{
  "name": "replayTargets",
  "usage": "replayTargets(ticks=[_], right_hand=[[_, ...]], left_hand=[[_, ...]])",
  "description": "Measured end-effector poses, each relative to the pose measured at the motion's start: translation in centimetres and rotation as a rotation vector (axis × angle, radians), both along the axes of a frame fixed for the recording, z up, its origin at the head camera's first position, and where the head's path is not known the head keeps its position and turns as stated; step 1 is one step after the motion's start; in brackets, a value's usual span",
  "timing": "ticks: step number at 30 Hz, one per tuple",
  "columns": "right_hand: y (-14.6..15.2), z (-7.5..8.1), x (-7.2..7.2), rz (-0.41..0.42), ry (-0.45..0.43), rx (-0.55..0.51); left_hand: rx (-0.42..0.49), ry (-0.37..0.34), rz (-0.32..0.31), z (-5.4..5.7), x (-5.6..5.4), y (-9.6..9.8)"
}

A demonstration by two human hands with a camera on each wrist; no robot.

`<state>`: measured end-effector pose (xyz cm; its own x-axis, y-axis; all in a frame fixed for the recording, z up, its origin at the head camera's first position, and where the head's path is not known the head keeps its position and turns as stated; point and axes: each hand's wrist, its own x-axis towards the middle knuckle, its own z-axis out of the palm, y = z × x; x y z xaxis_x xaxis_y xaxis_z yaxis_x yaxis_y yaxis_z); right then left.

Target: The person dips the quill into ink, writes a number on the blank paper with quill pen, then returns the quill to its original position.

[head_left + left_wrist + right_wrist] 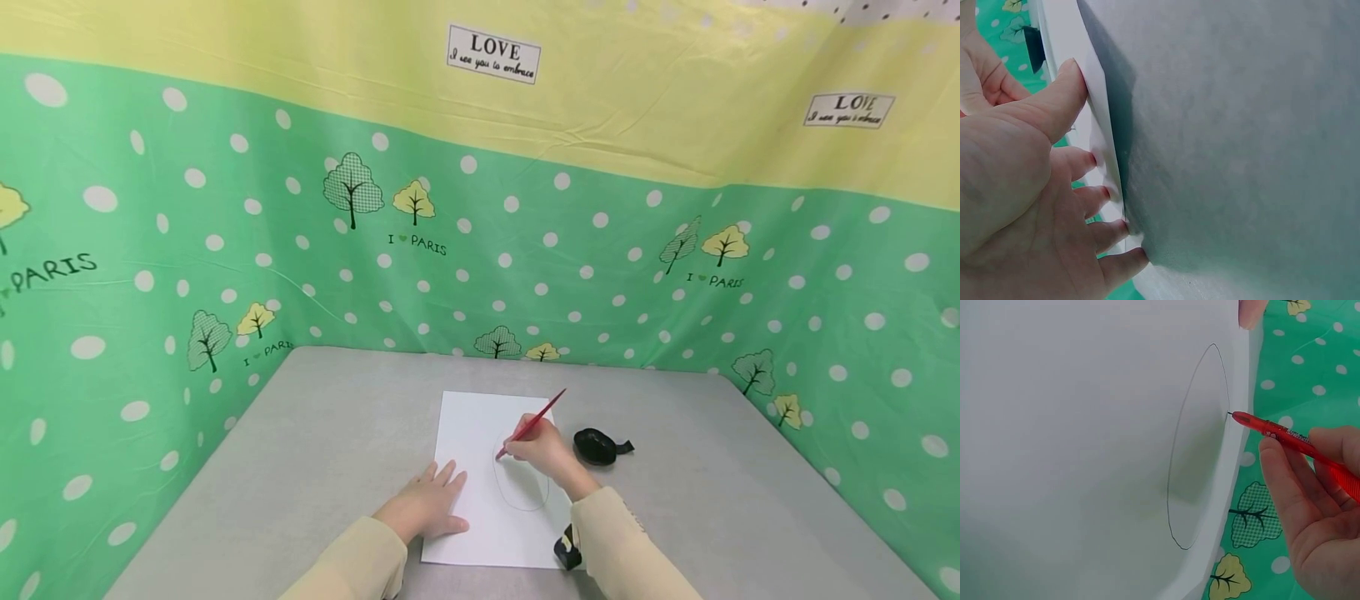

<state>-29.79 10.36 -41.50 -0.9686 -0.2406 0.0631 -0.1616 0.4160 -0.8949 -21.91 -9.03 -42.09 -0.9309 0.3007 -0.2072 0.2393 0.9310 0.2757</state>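
Note:
A sheet of white paper [472, 433] lies on the grey table. My right hand [543, 450] pinches a slim red pen [1288, 439] between thumb and fingers, its dark tip on the paper. The tip meets a thin dark oval outline [1171, 464] that reads as a closed loop in the right wrist view. On the paper's left side, my left hand [431, 502] rests with straight, spread fingers [1088, 201]. Part of the outline hides behind the right hand in the head view.
Right of the paper lies a black oval object with a short strap [596, 447]. Another small black object [567, 550] sits at the paper's lower right corner, partly behind the right sleeve. A green and yellow patterned curtain [510, 217] stands around the table [300, 467].

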Motion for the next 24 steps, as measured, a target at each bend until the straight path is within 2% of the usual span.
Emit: replayTargets(ticks=[10,11,14,24], right_hand=[[0.14,0.13,0.24,0.04,0.003,-0.024],[0.02,0.58,0.62,0.042,0.007,-0.023],[-0.02,0.67,0.69,0.042,0.005,-0.024],[0.13,-0.15,0.23,0.035,-0.005,-0.015]], left_hand=[[0.009,0.006,-0.004,0.02,0.07,-0.06],[0.008,0.008,-0.006,-0.02,0.07,-0.08],[0.005,0.008,-0.003,-0.08,0.05,-0.07],[-0.004,0.004,0.003,0.0,0.04,0.06]])
